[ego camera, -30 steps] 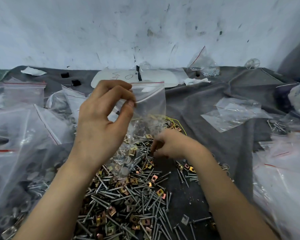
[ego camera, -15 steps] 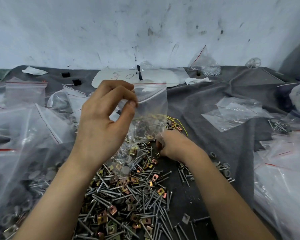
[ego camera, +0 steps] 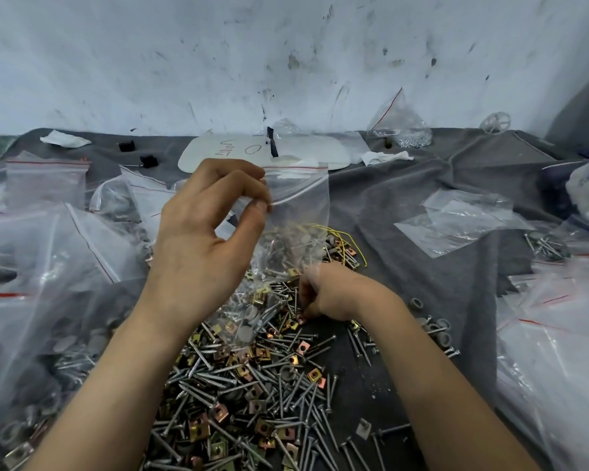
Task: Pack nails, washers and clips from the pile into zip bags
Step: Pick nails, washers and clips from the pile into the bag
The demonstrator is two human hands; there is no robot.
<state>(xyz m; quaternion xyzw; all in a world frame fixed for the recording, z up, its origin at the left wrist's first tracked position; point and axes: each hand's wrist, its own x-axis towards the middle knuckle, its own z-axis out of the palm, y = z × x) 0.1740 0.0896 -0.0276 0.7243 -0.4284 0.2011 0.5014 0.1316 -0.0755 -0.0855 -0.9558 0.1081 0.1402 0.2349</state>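
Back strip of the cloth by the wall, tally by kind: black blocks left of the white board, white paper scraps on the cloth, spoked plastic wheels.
Black blocks: 2
White paper scraps: 2
Spoked plastic wheels: 1
Total: 5

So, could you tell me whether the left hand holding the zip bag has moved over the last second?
No, not noticeably. The left hand still pinches the zip bag at the same spot, just in front of the white board, as before.
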